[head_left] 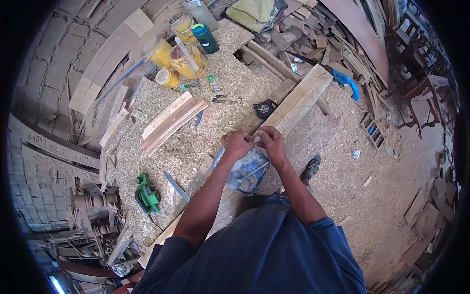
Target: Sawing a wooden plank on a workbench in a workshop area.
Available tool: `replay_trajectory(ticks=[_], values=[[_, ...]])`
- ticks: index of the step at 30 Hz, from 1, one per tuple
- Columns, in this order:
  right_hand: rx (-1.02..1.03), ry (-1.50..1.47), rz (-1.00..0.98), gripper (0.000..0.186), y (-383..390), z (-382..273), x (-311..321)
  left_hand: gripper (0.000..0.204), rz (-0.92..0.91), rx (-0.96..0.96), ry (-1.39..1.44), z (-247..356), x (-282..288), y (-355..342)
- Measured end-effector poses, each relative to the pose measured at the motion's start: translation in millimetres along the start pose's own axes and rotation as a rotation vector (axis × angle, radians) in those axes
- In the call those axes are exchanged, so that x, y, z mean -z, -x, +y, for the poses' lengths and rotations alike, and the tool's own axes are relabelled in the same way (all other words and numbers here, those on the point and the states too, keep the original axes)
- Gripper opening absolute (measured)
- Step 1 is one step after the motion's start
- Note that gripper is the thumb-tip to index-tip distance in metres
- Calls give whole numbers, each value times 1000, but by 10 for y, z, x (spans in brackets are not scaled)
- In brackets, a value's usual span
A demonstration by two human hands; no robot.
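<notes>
Both hands meet at the bench's near edge, over a clear, blue-printed plastic bag point(246, 172). My left hand point(237, 146) is closed at the bag's upper edge, its fingers bent inward. Beside it, my right hand point(272, 145) pinches with thumb and fingers. Between the fingertips is something too small to make out, and whether either hand grips the bag is unclear. A long pale board point(301, 100) extends away to the right from behind my hands. Just beyond them, a black tape measure point(265, 109) lies on the bench.
Wood shavings cover the bench point(166, 161). On it are a green power planer point(147, 193), stacked wood strips point(174, 120), yellow buckets point(188, 61) and a green bottle point(205, 38). A blue-handled saw point(346, 83) lies at the right, near piled offcuts point(313, 34).
</notes>
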State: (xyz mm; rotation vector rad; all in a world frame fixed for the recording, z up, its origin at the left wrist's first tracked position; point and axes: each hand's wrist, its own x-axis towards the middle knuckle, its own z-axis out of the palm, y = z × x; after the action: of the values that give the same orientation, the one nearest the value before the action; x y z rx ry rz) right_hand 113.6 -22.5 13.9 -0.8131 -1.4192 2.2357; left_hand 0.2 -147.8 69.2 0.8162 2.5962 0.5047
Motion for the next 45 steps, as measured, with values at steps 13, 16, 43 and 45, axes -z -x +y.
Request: replay_trajectory(ticks=[13,16,43,45], values=[[-249,108,-246,15,71,108,111,15,-151,57,384,-131,120,-37],[-263,39,-209,16,96,163,32,13,-101,-23,322,-162,120,1],[-11,256,27,22,169,274,2,13,94,-483,-247,35,113,190],[-35,257,2,23,169,243,14,12,80,-483,-249,38,114,164]])
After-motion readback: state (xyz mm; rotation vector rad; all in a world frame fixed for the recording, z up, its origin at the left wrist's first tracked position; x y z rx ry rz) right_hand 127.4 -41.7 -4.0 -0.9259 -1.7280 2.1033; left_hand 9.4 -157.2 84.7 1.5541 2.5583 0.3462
